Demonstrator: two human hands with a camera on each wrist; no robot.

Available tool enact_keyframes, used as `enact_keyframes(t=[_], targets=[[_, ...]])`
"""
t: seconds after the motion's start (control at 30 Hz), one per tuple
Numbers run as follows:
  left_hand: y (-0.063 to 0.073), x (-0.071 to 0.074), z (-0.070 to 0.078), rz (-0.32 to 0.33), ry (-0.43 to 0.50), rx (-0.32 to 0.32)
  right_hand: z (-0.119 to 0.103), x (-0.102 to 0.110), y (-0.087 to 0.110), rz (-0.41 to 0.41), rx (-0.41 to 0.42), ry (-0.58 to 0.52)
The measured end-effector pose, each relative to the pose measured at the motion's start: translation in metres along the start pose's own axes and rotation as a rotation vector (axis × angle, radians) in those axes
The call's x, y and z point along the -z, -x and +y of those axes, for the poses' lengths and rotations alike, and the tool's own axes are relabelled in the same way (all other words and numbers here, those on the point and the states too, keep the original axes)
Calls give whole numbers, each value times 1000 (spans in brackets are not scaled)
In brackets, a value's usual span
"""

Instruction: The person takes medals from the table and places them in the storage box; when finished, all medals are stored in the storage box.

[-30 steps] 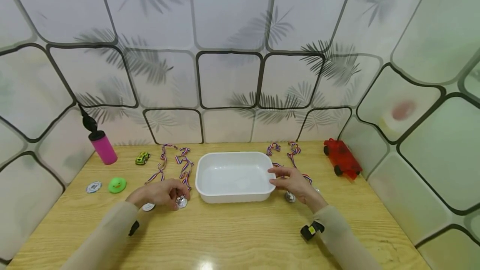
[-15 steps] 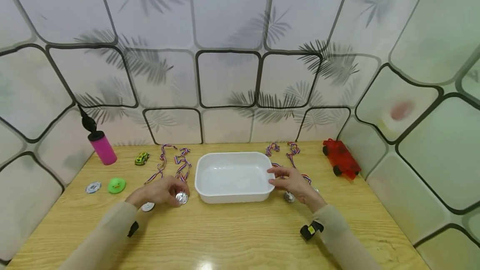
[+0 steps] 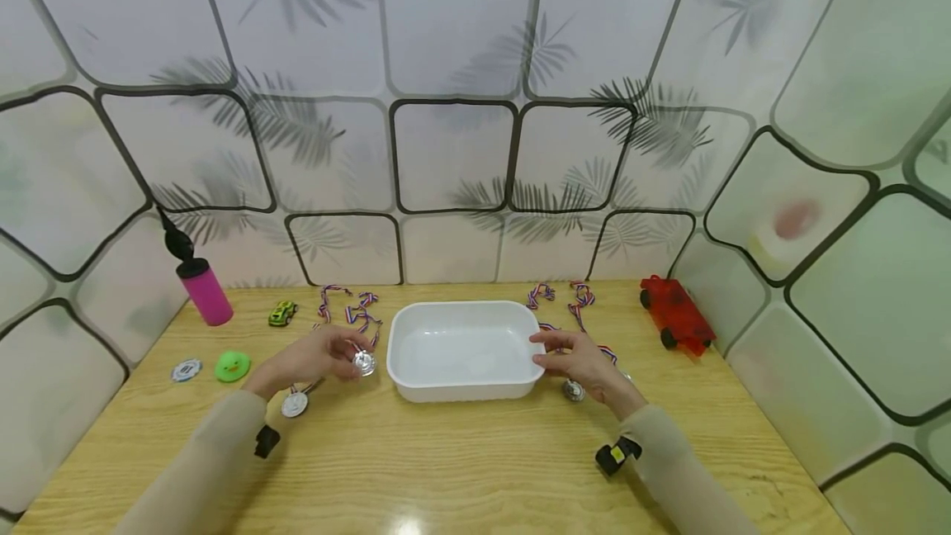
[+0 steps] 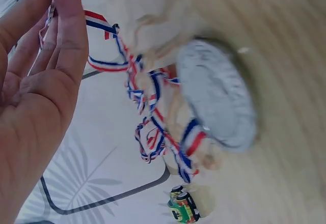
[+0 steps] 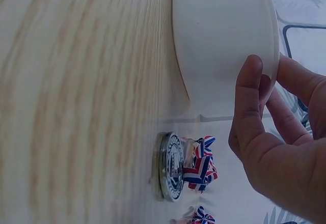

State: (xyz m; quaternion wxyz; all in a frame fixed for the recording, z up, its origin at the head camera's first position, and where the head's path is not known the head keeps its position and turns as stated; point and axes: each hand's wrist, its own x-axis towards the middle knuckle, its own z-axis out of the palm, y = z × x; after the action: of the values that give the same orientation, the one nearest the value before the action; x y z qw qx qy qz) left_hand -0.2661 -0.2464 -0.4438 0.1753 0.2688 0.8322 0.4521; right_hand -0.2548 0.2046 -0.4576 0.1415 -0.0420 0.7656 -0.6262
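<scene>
My left hand (image 3: 319,357) pinches the striped ribbon of a silver medal (image 3: 364,362), which hangs from the fingertips left of the white plastic basin (image 3: 466,392). In the left wrist view the ribbon (image 4: 97,18) trails away from my fingers. A second silver medal (image 3: 294,404) lies on the table below that hand, its ribbon running toward the wall. My right hand (image 3: 587,366) holds the basin's right rim between thumb and fingers. Beside that hand a silver medal (image 5: 173,167) with a red, white and blue ribbon lies on the table, partly under the wrist in the head view.
At left are a pink pump (image 3: 206,294), a small green toy car (image 3: 282,314), a green duck (image 3: 232,366) and a poker chip (image 3: 186,370). A red toy car (image 3: 678,314) stands at the back right. Patterned walls (image 3: 453,250) bound the wooden table (image 3: 461,469).
The left hand has raised its medal from the table and moved it up and away from me, uncovering the second medal. The right hand and basin have stayed put.
</scene>
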Motion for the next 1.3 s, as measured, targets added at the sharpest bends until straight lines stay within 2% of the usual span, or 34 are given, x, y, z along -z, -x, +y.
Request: enact_keyframes(t=[0.07, 0.17, 0.33, 0.63, 1.1, 1.3], targets=[[0, 4, 3, 38, 20, 30, 0, 0, 0, 0, -3, 0], [0, 9, 9, 107, 73, 36, -1, 0, -1, 2, -5, -1], [-4, 17, 20, 201, 133, -13, -1, 1, -1, 2, -4, 1], [-11, 36, 44, 327, 90, -29, -3, 3, -1, -11, 4, -4], [-18, 57, 86, 443, 32, -95, -6, 5, -4, -7, -6, 18], [-19, 65, 102, 461, 12, -90, -6, 6, -6, -7, -9, 29]])
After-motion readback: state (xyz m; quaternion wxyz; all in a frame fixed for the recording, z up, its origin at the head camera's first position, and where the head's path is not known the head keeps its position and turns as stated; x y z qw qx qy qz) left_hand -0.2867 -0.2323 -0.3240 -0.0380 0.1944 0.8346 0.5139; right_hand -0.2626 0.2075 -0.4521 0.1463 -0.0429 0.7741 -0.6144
